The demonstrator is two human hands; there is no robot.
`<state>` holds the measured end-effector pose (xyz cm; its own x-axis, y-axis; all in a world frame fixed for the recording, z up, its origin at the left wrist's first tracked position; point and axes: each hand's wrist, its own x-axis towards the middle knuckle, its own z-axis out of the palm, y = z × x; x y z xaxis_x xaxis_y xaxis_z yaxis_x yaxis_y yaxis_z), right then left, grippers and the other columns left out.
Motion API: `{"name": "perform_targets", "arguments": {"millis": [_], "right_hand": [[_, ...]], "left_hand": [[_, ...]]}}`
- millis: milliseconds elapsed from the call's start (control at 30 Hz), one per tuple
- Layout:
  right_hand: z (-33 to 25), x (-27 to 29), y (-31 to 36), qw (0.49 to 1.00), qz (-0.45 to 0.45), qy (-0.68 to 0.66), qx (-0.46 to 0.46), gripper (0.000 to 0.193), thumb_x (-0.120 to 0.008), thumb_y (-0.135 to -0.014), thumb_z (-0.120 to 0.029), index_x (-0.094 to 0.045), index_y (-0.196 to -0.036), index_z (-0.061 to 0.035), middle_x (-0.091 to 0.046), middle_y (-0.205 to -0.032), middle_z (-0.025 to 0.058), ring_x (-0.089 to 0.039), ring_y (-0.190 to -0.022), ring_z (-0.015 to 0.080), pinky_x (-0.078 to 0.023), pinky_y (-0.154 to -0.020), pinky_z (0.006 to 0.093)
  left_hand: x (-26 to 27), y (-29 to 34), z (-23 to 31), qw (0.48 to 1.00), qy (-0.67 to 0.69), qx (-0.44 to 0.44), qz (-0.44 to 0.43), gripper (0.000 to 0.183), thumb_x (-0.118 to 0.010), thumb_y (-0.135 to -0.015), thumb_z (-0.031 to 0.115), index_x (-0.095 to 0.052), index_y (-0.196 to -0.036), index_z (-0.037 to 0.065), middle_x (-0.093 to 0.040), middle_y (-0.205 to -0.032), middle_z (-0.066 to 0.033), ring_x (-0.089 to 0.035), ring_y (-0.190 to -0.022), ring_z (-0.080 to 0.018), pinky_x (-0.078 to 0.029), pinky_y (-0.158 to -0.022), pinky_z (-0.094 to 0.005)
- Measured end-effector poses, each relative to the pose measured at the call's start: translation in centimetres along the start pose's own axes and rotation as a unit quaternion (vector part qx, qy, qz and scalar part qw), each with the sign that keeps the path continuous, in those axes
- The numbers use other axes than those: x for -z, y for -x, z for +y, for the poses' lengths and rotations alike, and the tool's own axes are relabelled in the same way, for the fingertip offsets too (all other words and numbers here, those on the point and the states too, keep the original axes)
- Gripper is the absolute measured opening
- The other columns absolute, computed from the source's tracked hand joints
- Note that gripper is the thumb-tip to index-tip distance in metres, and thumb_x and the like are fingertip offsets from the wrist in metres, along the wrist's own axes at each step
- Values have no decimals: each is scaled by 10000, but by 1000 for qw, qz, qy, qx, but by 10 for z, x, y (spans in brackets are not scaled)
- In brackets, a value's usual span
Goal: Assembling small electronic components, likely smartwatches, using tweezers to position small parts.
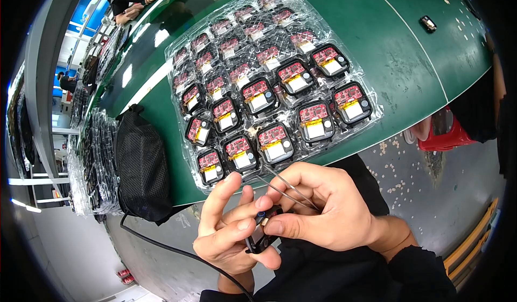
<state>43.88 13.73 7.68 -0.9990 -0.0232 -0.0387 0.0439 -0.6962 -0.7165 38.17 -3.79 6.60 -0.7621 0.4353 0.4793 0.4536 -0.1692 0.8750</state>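
Observation:
My left hand [218, 243] grips a small black watch case [261, 241] between its thumb and fingers, in front of my body. A round blue-dark part shows at the case's upper end. The tip of my right thumb presses against the case near a small pale piece. Metal tweezers [286, 185] lie in the curled fingers of my right hand [342, 213], their prongs pointing up and left, away from the case. My fingers hide part of the case's inside.
A clear plastic tray [371, 100] on the green table [390, 43] holds several watch cases with red circuit boards [276, 140]. Left of it stands a black mesh bag [142, 164]; a black cable [177, 252] runs below. Another person [126, 0] sits beyond. A red stool [447, 135] stands right.

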Motion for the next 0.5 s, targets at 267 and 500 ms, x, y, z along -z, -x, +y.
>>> {"name": "perform_targets", "arguments": {"millis": [267,500], "right_hand": [[-2,2,-1,994,25,98,50,356,-734,-935,-69,-573,-1236,33,-658,-1133,102,-629,-996,113,-535,-868,282],[4,13,-9,847,-8,457,271,358,-801,-854,-134,-655,-1138,29,-679,-794,91,-609,-584,194,-483,-543,266]], "left_hand": [[-6,-5,-1,987,97,95,87,856,-836,-704,541,-538,-1287,-9,-445,-1450,-297,-681,-1123,-356,-566,-1009,-491],[-9,-13,3,951,168,194,169,869,-841,-705,551,-539,-1276,-30,-585,-1196,-155,-685,-1084,-331,-542,-1020,-513]]}}
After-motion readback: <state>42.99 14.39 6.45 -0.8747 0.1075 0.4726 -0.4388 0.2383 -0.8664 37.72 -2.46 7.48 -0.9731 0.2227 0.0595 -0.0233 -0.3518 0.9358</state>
